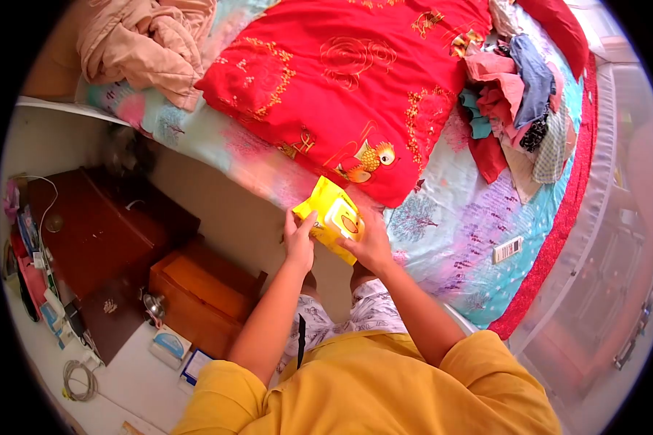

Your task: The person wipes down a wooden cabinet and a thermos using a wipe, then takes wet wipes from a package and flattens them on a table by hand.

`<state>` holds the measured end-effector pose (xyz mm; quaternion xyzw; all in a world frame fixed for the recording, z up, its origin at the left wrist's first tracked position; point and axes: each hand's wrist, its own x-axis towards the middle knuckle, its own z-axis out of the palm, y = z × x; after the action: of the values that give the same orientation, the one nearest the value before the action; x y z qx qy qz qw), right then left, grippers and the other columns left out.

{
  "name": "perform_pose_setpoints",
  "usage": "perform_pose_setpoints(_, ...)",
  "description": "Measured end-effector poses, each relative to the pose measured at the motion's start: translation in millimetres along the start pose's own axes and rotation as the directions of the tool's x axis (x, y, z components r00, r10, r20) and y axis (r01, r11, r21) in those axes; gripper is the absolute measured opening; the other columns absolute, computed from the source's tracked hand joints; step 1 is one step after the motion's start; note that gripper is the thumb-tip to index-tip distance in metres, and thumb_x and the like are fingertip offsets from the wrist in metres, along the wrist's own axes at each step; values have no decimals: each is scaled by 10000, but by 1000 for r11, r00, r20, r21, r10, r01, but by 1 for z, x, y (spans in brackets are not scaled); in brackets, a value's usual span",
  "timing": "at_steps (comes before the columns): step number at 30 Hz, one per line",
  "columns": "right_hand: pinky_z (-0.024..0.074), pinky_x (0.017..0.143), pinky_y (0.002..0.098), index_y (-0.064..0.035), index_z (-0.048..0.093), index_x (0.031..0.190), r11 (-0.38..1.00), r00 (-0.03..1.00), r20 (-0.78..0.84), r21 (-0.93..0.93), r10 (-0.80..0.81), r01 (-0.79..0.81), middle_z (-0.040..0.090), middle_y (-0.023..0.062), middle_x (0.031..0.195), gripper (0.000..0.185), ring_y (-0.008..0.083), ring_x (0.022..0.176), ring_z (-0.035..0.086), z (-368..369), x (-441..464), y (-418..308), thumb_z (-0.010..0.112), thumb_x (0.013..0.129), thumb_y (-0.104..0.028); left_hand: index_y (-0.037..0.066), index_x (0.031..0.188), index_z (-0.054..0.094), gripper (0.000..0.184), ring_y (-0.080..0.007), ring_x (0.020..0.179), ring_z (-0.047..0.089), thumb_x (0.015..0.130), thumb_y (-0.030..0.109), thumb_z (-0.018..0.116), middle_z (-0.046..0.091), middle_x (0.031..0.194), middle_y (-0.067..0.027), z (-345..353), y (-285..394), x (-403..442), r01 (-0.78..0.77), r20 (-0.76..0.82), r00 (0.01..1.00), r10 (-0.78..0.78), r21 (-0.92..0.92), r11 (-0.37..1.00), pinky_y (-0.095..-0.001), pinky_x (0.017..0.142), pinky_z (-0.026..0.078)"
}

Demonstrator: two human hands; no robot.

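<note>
A yellow pack of wet wipes with a white lid is held between both hands in front of my body, beside the bed's edge. My left hand grips its left side, with the fingers partly hidden by the pack. On the right side, my right hand closes around the pack's lower corner near the lid. The lid looks shut and bears a cartoon face. Just beyond the pack lies a red embroidered quilt on the bed.
The bed has a patterned sheet. On it are a clothes pile, a pink blanket and a small white remote-like object. At left stand a dark red cabinet and a wooden stool-like piece. A coiled cable lies lower left.
</note>
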<state>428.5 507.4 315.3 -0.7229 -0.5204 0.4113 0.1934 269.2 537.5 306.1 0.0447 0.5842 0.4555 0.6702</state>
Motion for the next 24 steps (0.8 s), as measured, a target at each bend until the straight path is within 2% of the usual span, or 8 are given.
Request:
perform_pose_setpoints(4,425,900,447,-57,513,1224,998,997,-56,7,-58,58,544,206,1100,674,381,1053,516,3,-22,-78,797,650,-267,42,1230,460,402,-160,1072,532,878,96,647,548,1187,-59,-37,41,-36,-141,179,976,128,61,988,-322,934,423)
perform_pose_setpoints(6,430,894,446,-52,527,1202,997,995,-56,-18,-81,80,547,200,1089,646,378,1049,521,10,-29,-121,791,659,-283,73,1258,460,425,-175,1115,527,889,157,653,549,1209,-52,-62,64,-57,149,285,945,-162,69,987,-345,960,422)
perform_pose_setpoints(7,439,860,452,-71,529,1201,989,990,-16,-51,-140,139,554,190,1057,625,372,1007,524,14,-35,-140,773,671,-296,81,1272,471,448,-183,1138,524,890,219,663,555,1218,-51,-72,75,-68,224,359,915,-185,-71,972,-350,949,435)
perform_pose_setpoints(10,452,835,443,-79,527,1207,932,950,94,-186,-298,311,556,164,1042,605,348,988,527,24,-57,-205,741,696,-322,71,1261,494,497,-175,1103,549,866,298,693,568,1205,-60,-109,110,-97,247,358,920,-162,-207,947,-334,898,472)
perform_pose_setpoints(13,453,857,420,-61,523,1204,910,924,196,-196,-329,366,537,150,1081,623,333,1025,519,33,-82,-258,751,719,-377,75,1230,531,510,-145,1031,582,851,370,703,596,1163,-46,-133,154,-132,8,261,965,22,-111,994,-308,833,494)
perform_pose_setpoints(18,456,896,415,-10,510,1248,777,779,265,-141,-568,614,531,161,1166,663,337,1054,542,35,-119,-337,766,739,-348,50,1102,616,365,-104,864,611,892,345,662,656,985,-13,-156,217,-201,-265,13,964,265,89,960,-270,741,494)
perform_pose_setpoints(21,393,937,457,22,471,1276,632,628,187,-49,-755,774,488,196,1216,679,372,1078,482,44,-133,-364,745,758,-321,32,1005,658,311,-74,704,600,909,328,643,668,857,-6,-156,236,-237,-559,-92,811,578,171,812,-222,591,475)
perform_pose_setpoints(24,397,933,457,16,466,1289,531,507,209,76,-836,844,484,201,1217,654,371,1080,482,42,-146,-388,727,773,-291,36,1024,654,289,-59,715,594,926,306,624,668,872,-10,-153,239,-266,-629,-212,733,646,149,763,-222,587,469)
